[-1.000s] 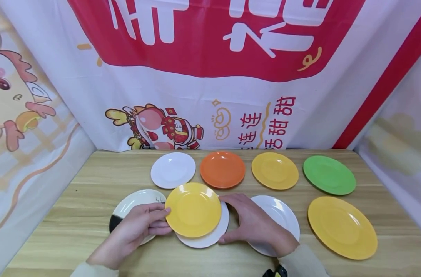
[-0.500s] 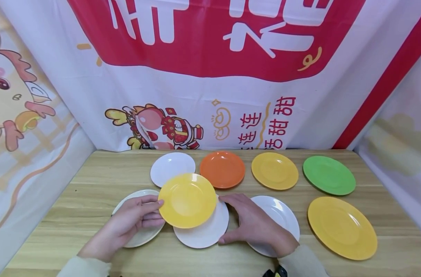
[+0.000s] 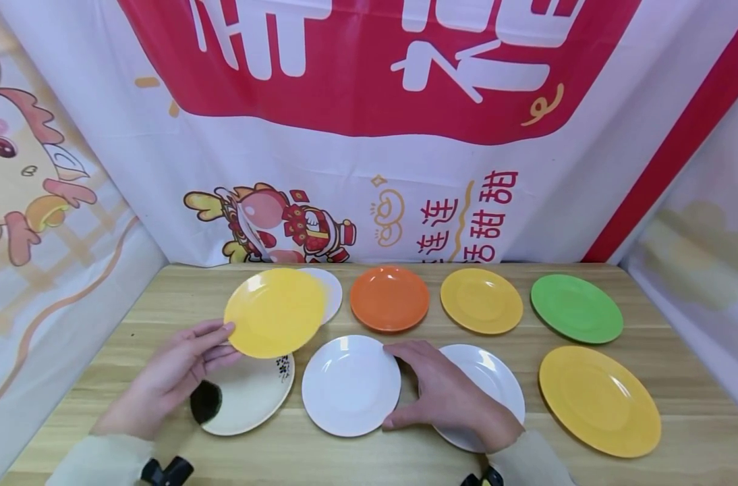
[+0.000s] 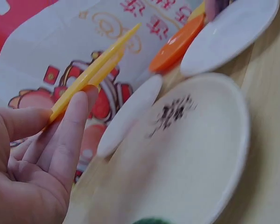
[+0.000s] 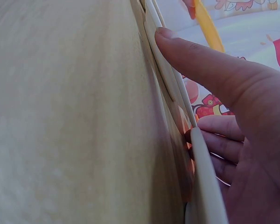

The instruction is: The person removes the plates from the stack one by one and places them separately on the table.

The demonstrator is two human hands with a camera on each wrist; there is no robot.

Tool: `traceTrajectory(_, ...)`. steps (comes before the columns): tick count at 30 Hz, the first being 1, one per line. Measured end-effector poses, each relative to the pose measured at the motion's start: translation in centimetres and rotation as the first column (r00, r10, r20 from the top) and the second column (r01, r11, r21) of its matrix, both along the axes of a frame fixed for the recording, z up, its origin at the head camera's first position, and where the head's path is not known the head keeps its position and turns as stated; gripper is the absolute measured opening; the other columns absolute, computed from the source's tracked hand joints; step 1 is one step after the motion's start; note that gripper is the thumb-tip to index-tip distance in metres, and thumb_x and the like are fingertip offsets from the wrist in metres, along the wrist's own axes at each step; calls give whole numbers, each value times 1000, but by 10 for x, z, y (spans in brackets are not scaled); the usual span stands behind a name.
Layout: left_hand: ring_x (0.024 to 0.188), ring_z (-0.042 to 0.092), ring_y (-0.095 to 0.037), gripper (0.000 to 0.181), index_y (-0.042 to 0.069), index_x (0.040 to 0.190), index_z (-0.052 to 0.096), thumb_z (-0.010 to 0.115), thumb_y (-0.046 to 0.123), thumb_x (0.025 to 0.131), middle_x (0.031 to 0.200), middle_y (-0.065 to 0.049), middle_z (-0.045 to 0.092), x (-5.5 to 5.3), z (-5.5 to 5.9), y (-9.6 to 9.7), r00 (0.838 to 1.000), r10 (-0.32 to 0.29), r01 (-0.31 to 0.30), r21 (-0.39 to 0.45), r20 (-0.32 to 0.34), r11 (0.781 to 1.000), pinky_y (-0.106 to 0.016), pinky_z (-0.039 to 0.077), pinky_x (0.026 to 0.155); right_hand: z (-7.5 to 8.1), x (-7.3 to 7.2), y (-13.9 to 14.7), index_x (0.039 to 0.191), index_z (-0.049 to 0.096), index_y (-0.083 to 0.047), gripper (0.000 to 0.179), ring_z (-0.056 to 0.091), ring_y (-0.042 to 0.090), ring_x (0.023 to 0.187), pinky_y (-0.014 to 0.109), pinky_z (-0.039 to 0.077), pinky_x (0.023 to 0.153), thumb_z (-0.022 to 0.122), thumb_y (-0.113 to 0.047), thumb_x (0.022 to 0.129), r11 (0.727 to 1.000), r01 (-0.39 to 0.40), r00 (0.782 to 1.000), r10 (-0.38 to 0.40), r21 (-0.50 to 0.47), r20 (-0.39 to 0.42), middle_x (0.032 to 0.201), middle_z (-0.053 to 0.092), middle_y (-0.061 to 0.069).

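Observation:
A yellow plate [image 3: 276, 314] is raised above the table, pinched at its left rim between the thumb and fingers of my left hand [image 3: 183, 368]. In the left wrist view the lifted plate [image 4: 95, 70] appears nearly edge-on. Below that hand lies a cream plate [image 3: 253, 398] with a dark patch and a small floral print. My right hand [image 3: 438, 391] holds the right rim of a white plate [image 3: 351, 385] at the table's middle, thumb at the near side and fingers at the far side. In the right wrist view its thumb [image 5: 196, 56] touches the rim.
Behind stand a white plate [image 3: 331, 293] partly covered by the raised one, an orange plate [image 3: 390, 299], a yellow plate [image 3: 481, 300] and a green plate [image 3: 577, 308]. Under my right forearm is another white plate [image 3: 493, 378]. A large yellow plate [image 3: 600, 399] lies far right.
My left hand has carried the yellow plate up and to the left, off the white plate, which now shows fully. The right hand has stayed at the white plate's rim.

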State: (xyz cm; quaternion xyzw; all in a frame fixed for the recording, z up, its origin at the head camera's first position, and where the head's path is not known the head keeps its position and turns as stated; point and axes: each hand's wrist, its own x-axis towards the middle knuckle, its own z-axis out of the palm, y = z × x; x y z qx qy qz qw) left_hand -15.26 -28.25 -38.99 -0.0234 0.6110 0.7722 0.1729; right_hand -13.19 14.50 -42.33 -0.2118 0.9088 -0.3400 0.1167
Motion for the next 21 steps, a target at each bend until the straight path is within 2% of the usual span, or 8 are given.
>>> traceTrajectory(5, 95, 81, -13, 22, 17, 105, 75, 56, 8, 111, 103, -1, 83, -7, 0, -27, 992, 124, -124, 2, 25, 992, -27, 66, 90, 0, 0, 1, 154, 57, -18, 106, 50, 25, 148, 56, 43, 125, 99, -59, 66, 1000, 2, 1000, -2, 1, -7, 156, 57, 1)
traceTrajectory(11, 93, 80, -9, 18, 21, 102, 75, 64, 7, 108, 101, 6, 80, -10, -8, -47, 963, 267, -267, -11, 31, 964, -26, 66, 89, 0, 1, 2, 154, 57, -18, 105, 50, 24, 147, 55, 44, 125, 100, -58, 66, 1000, 2, 1000, -2, -7, -17, 155, 57, 1)
traceTrajectory(15, 92, 79, -9, 9, 13, 113, 65, 65, 6, 107, 100, 7, 76, -11, -14, -55, 940, 337, -337, -13, 43, 941, -26, 66, 89, 0, 1, 2, 153, 58, -17, 105, 51, 24, 146, 55, 44, 124, 100, -56, 66, 1000, -1, 1000, 1, -11, -28, 154, 58, 1)
traceTrajectory(19, 90, 79, -7, 21, 9, 124, 50, 63, 5, 107, 97, 9, 74, -13, -20, -60, 919, 387, -384, -56, 73, 922, -25, 66, 90, -1, 2, 1, 153, 58, -16, 104, 51, 24, 146, 55, 44, 125, 101, -54, 66, 1000, -7, 999, 6, -21, -39, 154, 58, 2)
traceTrajectory(21, 90, 79, -6, 22, 8, 126, 50, 61, 5, 108, 96, 9, 75, -13, -22, -63, 911, 403, -397, -77, 90, 914, -25, 66, 90, -1, 1, 1, 153, 58, -17, 104, 51, 25, 146, 55, 44, 125, 101, -54, 66, 1000, -9, 999, 9, -19, -39, 154, 58, 2)
